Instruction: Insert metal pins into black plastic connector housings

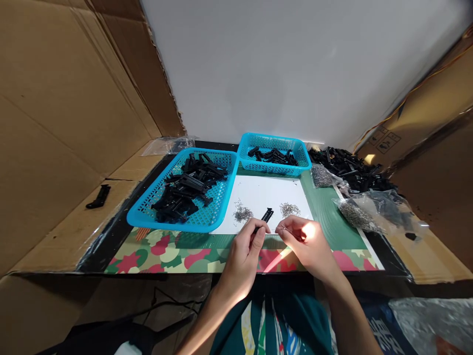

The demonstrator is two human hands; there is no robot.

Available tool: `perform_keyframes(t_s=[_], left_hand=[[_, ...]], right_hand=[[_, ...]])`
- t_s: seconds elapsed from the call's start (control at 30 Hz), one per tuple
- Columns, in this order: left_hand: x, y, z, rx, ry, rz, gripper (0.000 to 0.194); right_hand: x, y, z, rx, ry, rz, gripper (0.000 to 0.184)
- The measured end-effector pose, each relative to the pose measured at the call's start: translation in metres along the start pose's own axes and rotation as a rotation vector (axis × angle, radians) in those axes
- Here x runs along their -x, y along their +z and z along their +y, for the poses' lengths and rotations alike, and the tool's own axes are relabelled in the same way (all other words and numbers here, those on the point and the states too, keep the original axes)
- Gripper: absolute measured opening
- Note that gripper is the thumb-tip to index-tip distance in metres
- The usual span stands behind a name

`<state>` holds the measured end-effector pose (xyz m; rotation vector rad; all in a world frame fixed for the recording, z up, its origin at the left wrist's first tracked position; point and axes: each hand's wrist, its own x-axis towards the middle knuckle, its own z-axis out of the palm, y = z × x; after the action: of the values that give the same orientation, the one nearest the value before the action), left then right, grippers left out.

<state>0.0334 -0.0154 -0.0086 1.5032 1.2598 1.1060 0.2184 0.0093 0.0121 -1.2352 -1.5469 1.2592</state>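
Observation:
My left hand (pixel 247 246) is closed around a slim black plastic part (pixel 267 214), whose far end sticks up past the fingers. Close beside it on the right, my right hand (pixel 301 239) pinches something small and thin, perhaps a metal piece, too small to name. Both hands are above the front edge of a white sheet (pixel 264 190). On that sheet, a pile of tiny metal pieces (pixel 243 214) lies beyond my left hand, and a second pile (pixel 289 209) lies beyond my right hand.
A large blue basket (pixel 218 219) of black parts stands left, a smaller blue basket (pixel 273 170) at the back. Loose black parts (pixel 351 167) are heaped right, near plastic bags (pixel 358 214) of small metal pieces. One black part (pixel 99 196) lies far left on cardboard.

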Motion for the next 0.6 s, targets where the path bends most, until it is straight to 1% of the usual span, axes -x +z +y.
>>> perform_keyframes(t_s=[0.07, 0.13, 0.2, 0.27, 0.33, 0.43, 0.6], left_hand=[[0.001, -0.002, -0.003, -0.056, 0.022, 0.019, 0.024], [0.001, -0.002, -0.007, -0.119, 0.042, 0.027, 0.027], [0.001, -0.001, -0.011, -0.231, 0.052, 0.015, 0.03], [0.001, 0.001, -0.013, -0.371, 0.081, 0.005, 0.025], [0.0, 0.004, -0.014, -0.453, 0.118, 0.011, 0.02], [-0.001, 0.006, -0.014, -0.474, 0.141, 0.019, 0.019], [-0.002, 0.005, -0.013, -0.479, 0.161, 0.013, 0.022]], right_hand=[[-0.005, -0.006, 0.002, 0.091, 0.005, 0.041, 0.024], [-0.011, -0.012, 0.003, 0.218, -0.004, 0.042, 0.023], [-0.017, -0.018, 0.002, 0.331, -0.023, 0.003, 0.02], [-0.024, -0.023, 0.001, 0.403, -0.041, -0.039, 0.016], [-0.031, -0.026, 0.001, 0.452, -0.052, -0.09, 0.014], [-0.039, -0.028, 0.003, 0.524, -0.057, -0.168, 0.015], [-0.046, -0.027, 0.007, 0.571, -0.045, -0.207, 0.013]])
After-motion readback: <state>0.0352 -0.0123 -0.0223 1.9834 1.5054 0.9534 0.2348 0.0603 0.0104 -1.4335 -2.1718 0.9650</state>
